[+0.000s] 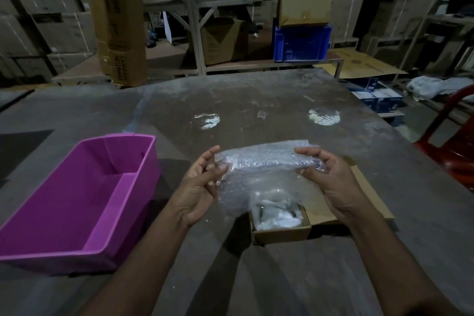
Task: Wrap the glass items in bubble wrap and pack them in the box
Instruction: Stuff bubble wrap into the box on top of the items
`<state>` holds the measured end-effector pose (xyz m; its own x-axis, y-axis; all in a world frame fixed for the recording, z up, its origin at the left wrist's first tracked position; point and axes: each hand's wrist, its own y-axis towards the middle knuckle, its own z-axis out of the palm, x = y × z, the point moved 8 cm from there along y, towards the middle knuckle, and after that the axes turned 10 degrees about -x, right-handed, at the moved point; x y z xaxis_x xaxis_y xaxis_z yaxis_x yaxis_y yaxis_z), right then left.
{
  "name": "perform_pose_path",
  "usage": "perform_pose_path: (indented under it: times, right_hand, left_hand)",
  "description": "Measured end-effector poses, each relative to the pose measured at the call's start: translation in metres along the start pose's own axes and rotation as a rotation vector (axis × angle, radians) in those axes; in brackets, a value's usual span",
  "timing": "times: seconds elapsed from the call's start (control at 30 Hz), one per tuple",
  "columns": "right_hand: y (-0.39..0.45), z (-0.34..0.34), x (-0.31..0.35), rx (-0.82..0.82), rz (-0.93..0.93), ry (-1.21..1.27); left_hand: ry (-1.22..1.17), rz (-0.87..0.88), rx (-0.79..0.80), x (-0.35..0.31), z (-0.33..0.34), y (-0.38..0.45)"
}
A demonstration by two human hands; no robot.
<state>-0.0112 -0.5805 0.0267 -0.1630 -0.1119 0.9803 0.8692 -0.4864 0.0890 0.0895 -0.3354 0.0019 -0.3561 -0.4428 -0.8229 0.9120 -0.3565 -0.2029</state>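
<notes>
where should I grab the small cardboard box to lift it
Grip the box by its two short side walls, coming from above. It sits open-topped on the table with wrapped items inside, and the bubble wrap held by both hands hangs over its top, so move that aside first.

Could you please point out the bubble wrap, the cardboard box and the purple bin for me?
bubble wrap (259, 161), head view: on the rolled upper part held between the two hands.
cardboard box (282, 232), head view: on its near outer wall.
purple bin (46, 258), head view: on its near wall.
</notes>
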Motion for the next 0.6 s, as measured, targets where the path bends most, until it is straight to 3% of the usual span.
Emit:
perform_pose_path:
  times: [0.2,0.33,0.47,0.6]
  right_hand:
    - [-0.006,-0.004,-0.009,0.077,0.01,0.003]
    - [-0.009,0.002,-0.005,0.091,-0.03,-0.058]
    - [-0.011,0.002,0.006,0.073,-0.086,-0.246]
    - [-0.008,0.001,0.015,0.026,-0.194,-0.566]
  left_hand:
    - [0.049,0.045,-0.002,-0.01,-0.008,-0.002]
    - [0.462,0.178,0.104,-0.005,-0.005,-0.007]
    - [0.722,0.375,0.162,-0.019,0.012,-0.01]
    - [0.823,0.403,0.182,-0.028,0.022,-0.008]
